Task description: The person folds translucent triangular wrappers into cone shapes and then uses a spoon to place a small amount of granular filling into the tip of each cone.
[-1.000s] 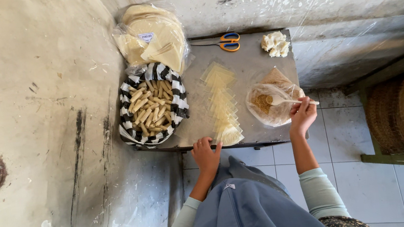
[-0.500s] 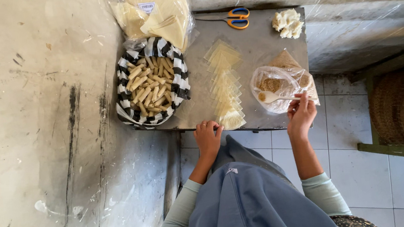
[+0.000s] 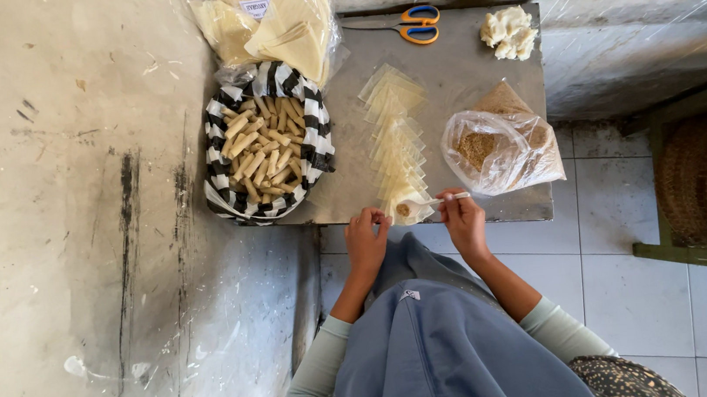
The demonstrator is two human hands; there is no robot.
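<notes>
Right hand [image 3: 464, 222] pinches a small pale spoon [image 3: 434, 202], tipping brown filling onto the nearest pale square wrapper [image 3: 407, 204] at the grey table's [image 3: 462, 64] front edge; left hand [image 3: 367, 239], fingertips closed, pins it; keep filling small, centred.

At twelve o'clock from my hands lie pale yellow wrapper squares [image 3: 397, 141] on the grey table [image 3: 454, 70]. At ten o'clock, a black-and-white striped bag [image 3: 312, 137] holds tan rolls [image 3: 261, 151]. The scissors [image 3: 414, 26] at one o'clock have orange and blue handles. A clear bag [image 3: 502, 152] holds brown filling. My sleeves are mint green, my headscarf [image 3: 448, 346] blue-grey.
</notes>
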